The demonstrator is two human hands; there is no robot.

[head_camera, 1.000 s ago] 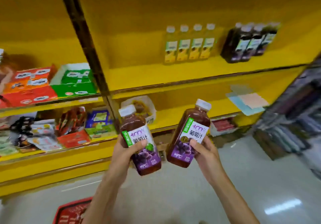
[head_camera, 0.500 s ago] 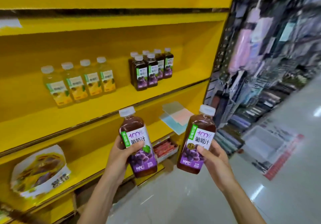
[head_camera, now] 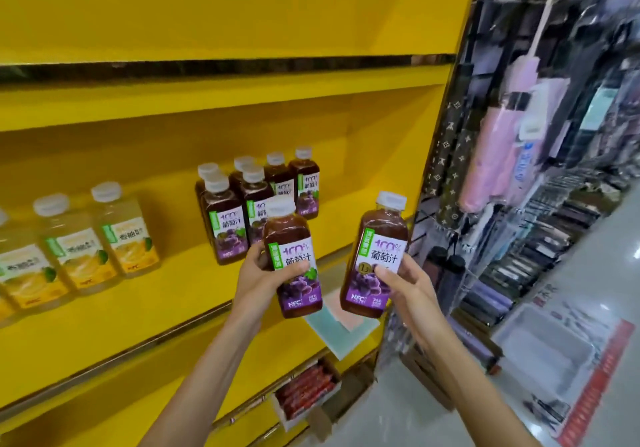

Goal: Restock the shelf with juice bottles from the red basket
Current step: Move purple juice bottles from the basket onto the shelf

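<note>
Purple grape juice bottles: L hand (head_camera: 258,282) grips one (head_camera: 294,263), R hand (head_camera: 407,285) grips another (head_camera: 375,256), both upright nr yellow shelf (head_camera: 166,308).

1. I see pink folded umbrellas (head_camera: 485,159) hanging at the right.
2. Pastel paper sheets (head_camera: 332,334) lie overlapping, lower down.
3. A box of red packets (head_camera: 304,391) sits below them.
4. White tray (head_camera: 543,353) on the floor.

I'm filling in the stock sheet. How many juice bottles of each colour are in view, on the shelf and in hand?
Purple grape bottles on the shelf: 6
Held purple grape bottles: 2, one in the left hand, one in the right hand
Yellow bottles on the shelf: 4, the leftmost cut off by the frame edge
Total: 12
</note>
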